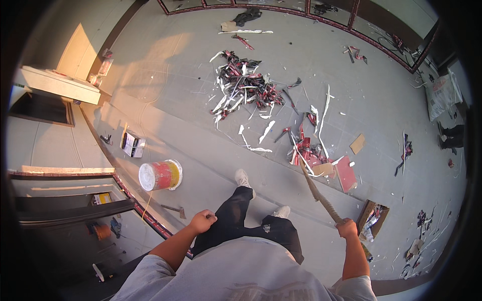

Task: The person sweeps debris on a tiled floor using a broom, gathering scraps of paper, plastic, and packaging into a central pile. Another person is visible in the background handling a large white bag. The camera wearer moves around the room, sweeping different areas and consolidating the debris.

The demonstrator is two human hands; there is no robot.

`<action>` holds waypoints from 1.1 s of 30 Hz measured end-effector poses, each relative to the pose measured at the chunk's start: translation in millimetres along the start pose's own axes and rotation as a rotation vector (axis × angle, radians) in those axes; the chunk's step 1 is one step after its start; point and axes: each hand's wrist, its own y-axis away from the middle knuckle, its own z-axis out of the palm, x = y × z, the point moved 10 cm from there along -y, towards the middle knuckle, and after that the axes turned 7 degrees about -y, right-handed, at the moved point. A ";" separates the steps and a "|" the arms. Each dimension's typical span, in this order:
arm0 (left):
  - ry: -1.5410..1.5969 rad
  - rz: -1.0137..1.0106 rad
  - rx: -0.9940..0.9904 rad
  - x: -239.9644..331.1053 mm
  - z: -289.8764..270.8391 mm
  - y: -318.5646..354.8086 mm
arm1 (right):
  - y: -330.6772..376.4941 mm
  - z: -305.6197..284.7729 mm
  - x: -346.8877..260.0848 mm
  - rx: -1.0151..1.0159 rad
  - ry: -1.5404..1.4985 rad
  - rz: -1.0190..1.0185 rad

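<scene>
My right hand (346, 228) is closed round a long brown stick (321, 198) with a rough, ridged surface. The stick slants forward and left, its far end among red, black and white strip scraps (304, 143) on the floor. Its kind cannot be told, since that end is lost in the scraps. My left hand (203, 221) hangs by my left thigh with its fingers curled in, and nothing shows in it. Beyond my feet lies a bigger heap of torn strips (246, 83). A red board (345, 174) and cardboard pieces (357, 144) lie right of the stick's far end.
A red and yellow bucket (163, 175) lies on its side at left, near a white box (132, 145) and a hatchet (175, 209). An open carton (372, 220) holding scraps stands by my right hand. Someone's dark-clad legs (453, 135) and a white sack (443, 95) are far right.
</scene>
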 end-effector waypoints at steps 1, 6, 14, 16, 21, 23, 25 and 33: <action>-0.014 0.014 0.026 -15.0 0.4 -9.2 | 13.6 -8.4 -23.0 -0.072 -0.196 0.089; 0.020 0.027 0.019 -42.5 -22.6 -72.7 | 7.3 -0.3 -65.4 -0.202 -0.179 0.116; -0.211 0.156 -0.006 -39.0 -98.2 -244.6 | -56.3 15.1 -397.2 0.087 0.183 -0.176; -0.307 0.188 -0.084 -40.5 -106.9 -298.5 | -99.6 53.0 -487.6 0.091 0.167 -0.264; -0.284 0.049 -0.348 -53.4 -77.7 -352.6 | -189.7 165.2 -712.3 -0.012 0.238 -0.363; -0.213 -0.066 -0.537 -68.2 -42.5 -353.9 | -232.2 206.3 -806.6 -0.012 0.244 -0.463; -0.123 -0.148 -0.531 -68.9 -32.3 -350.9 | -288.7 262.1 -883.4 -0.066 0.212 -0.562; 0.044 -0.245 -0.390 -82.9 -47.0 -382.9 | -388.8 463.5 -1104.5 -0.297 0.006 -0.657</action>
